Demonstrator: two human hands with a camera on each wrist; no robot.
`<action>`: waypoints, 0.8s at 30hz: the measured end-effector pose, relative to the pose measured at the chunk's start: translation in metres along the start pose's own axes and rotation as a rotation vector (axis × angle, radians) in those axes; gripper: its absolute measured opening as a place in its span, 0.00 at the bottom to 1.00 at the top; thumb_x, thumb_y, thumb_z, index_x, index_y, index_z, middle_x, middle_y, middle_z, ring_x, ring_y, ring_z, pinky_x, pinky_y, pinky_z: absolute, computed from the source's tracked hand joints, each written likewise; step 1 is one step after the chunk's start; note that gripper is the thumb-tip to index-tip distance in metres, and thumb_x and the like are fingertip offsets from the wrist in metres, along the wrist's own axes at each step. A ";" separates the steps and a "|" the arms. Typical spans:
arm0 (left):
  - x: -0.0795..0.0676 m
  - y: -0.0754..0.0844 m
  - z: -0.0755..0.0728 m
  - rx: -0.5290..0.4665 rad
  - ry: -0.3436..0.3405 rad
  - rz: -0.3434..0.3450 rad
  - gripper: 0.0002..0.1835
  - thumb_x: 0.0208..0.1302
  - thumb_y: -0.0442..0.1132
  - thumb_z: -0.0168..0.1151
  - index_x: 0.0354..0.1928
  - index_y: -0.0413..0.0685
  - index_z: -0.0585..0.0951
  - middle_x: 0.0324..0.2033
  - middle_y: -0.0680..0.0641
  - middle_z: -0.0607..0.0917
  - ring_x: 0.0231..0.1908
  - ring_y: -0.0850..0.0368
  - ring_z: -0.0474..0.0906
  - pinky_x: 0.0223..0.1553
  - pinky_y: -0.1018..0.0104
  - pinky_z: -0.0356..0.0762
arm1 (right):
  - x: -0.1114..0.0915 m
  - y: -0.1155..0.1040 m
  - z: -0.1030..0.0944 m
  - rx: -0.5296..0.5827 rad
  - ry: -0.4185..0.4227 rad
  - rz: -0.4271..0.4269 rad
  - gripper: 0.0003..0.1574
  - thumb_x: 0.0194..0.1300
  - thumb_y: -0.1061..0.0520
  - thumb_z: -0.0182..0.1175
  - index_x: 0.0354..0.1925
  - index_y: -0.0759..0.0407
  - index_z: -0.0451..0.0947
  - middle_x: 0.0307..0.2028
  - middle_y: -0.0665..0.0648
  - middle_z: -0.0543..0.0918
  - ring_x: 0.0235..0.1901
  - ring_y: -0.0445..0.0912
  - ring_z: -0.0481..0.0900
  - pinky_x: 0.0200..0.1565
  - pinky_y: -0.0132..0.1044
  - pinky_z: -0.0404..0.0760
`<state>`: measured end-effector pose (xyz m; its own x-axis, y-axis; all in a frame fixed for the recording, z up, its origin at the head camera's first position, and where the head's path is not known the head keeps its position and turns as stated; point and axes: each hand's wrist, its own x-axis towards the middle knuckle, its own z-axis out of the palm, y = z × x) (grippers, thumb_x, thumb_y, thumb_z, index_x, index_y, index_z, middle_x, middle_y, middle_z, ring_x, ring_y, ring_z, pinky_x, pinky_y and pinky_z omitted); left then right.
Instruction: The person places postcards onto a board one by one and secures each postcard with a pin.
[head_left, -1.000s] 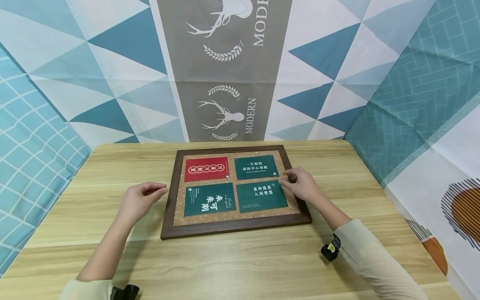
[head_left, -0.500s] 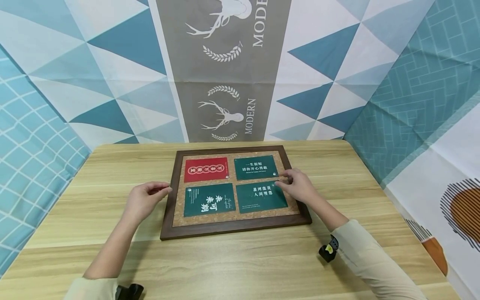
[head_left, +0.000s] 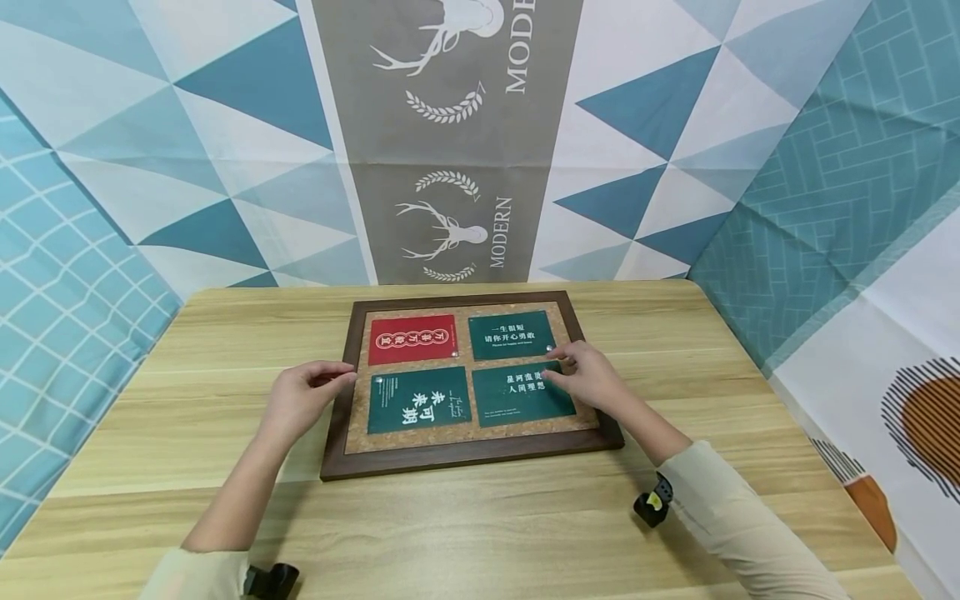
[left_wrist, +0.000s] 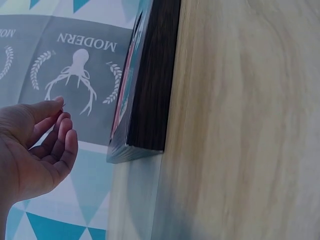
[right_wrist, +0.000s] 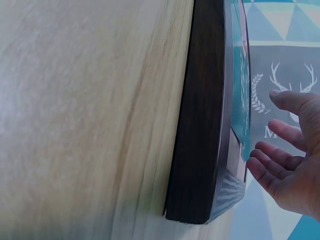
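Observation:
A cork board (head_left: 417, 428) in a dark wooden frame lies on the table. Pinned to it are a red card (head_left: 412, 339), an upper right green card (head_left: 511, 337), a lower left green card (head_left: 418, 400) and a lower right green card (head_left: 523, 402). My left hand (head_left: 303, 398) is over the frame's left side, thumb and forefinger pinching a tiny thumbtack (left_wrist: 63, 106), its point just showing. My right hand (head_left: 588, 379) hovers over the lower right card's top corner, covering the pin there. Its thumb and forefinger are apart in the right wrist view.
Small round pins hold the cards, such as the pin (head_left: 454, 354) on the red card. The wooden table (head_left: 480, 533) extends around the board. Behind it hangs a patterned cloth (head_left: 442, 142). A small black camera (head_left: 651, 507) sits on the right wrist.
My left hand has moved right, from beside the board to over its frame. My right hand has shifted slightly left and down, over the lower right card's corner. Board and cards stay put.

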<state>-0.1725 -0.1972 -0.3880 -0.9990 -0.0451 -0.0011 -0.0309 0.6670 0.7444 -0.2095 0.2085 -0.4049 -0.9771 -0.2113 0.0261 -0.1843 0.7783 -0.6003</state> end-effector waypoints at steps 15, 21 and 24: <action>0.004 0.010 0.013 -0.017 -0.017 -0.021 0.21 0.61 0.51 0.61 0.50 0.46 0.82 0.48 0.40 0.82 0.45 0.48 0.73 0.41 0.65 0.76 | -0.001 -0.011 0.009 -0.072 -0.008 -0.078 0.24 0.57 0.48 0.66 0.49 0.57 0.80 0.50 0.59 0.79 0.46 0.52 0.76 0.48 0.48 0.78; 0.005 0.015 0.019 -0.015 -0.027 -0.017 0.19 0.62 0.50 0.61 0.49 0.46 0.82 0.48 0.40 0.82 0.44 0.48 0.74 0.38 0.67 0.78 | -0.001 -0.015 0.011 -0.087 -0.039 -0.101 0.25 0.56 0.47 0.66 0.50 0.57 0.79 0.52 0.61 0.78 0.56 0.56 0.73 0.56 0.52 0.73; 0.006 0.017 0.021 -0.027 -0.037 -0.017 0.18 0.62 0.49 0.60 0.49 0.47 0.82 0.48 0.40 0.82 0.43 0.48 0.74 0.36 0.69 0.78 | -0.001 -0.016 0.013 -0.103 -0.052 -0.126 0.25 0.56 0.46 0.67 0.49 0.56 0.80 0.53 0.61 0.78 0.62 0.59 0.68 0.60 0.54 0.69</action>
<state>-0.1802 -0.1708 -0.3895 -0.9988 -0.0290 -0.0383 -0.0480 0.6459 0.7619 -0.2046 0.1889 -0.4058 -0.9393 -0.3388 0.0533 -0.3174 0.7996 -0.5098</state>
